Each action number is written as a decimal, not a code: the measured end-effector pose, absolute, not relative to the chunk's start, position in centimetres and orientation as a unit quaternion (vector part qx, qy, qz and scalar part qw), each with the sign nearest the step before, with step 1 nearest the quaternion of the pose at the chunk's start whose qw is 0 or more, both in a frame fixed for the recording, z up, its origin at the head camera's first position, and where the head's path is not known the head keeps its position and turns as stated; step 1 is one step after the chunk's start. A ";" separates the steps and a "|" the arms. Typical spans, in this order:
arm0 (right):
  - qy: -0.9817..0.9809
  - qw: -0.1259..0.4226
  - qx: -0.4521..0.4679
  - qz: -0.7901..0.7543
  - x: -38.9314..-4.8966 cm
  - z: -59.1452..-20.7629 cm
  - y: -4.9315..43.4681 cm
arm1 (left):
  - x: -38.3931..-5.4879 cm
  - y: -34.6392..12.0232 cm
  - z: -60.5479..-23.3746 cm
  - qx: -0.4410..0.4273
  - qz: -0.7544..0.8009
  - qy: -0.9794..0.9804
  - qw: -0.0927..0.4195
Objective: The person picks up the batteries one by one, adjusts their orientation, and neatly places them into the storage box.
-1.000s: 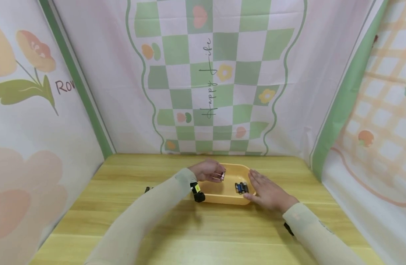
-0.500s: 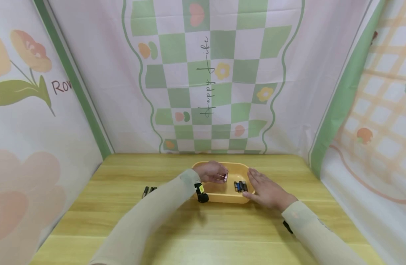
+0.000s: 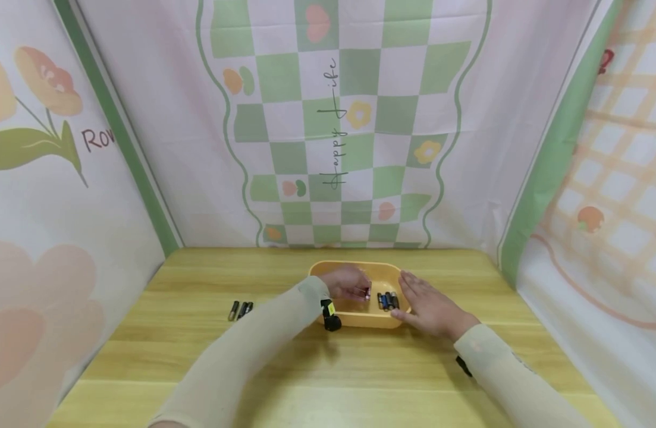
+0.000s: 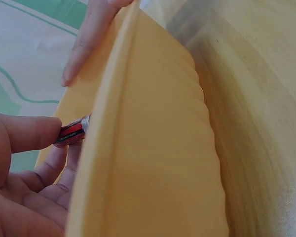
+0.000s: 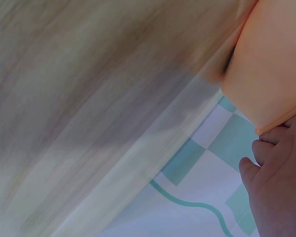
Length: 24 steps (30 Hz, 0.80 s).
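Observation:
My left hand [image 3: 347, 282] reaches inside the yellow plastic basin [image 3: 360, 321] and pinches a battery [image 4: 73, 131]. That battery has a red and black wrapper and a silver end, and the basin wall partly hides it in the left wrist view. To its right, several dark and blue batteries [image 3: 388, 301] lie side by side on the basin floor. My right hand [image 3: 432, 306] rests against the basin's right rim with fingers extended. In the right wrist view, its fingers [image 5: 264, 148] touch the rim's edge.
Left of the basin, three dark batteries [image 3: 242, 310] lie on the wooden table [image 3: 328, 380], close to my left forearm. Printed curtains [image 3: 328, 119] stand behind the table and along both sides.
My left hand has moved slightly right and lower into the basin with the battery. The batteries on the table show more fully as the forearm shifts. The right hand stays at the rim.

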State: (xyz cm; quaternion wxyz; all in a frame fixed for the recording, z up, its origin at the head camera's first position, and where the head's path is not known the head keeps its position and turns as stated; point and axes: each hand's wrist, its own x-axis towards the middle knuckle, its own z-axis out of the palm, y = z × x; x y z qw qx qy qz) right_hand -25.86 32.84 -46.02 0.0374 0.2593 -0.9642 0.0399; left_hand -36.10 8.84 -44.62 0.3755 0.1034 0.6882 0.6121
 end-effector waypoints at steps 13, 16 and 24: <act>-0.963 0.038 0.262 0.040 -25.8 -46.0 32.8 | -36.7 9.6 -45.9 0.088 0.601 0.699 0.377; -0.963 0.037 0.263 0.043 -25.8 -46.0 32.8 | -36.6 9.8 -46.0 0.087 0.591 0.708 0.376; -0.963 0.044 0.262 0.043 -26.0 -46.3 32.9 | -36.7 10.4 -46.6 0.079 0.585 0.719 0.365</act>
